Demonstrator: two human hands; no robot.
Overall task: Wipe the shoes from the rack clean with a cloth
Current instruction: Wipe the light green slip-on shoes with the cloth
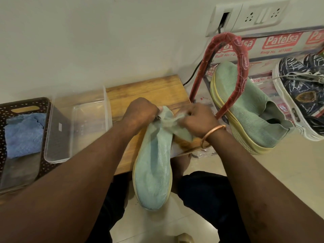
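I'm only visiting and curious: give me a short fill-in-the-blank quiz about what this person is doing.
1. The left hand and the right hand both grip a pale ___ shoe.
2. The cloth lying in the brown basket is ___.
3. The matching shoe sits on the rack to the person's ___.

Missing words: green; blue; right.

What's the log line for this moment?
left hand: grips shoe collar | right hand: grips shoe collar | cloth: in basket | second shoe: on rack
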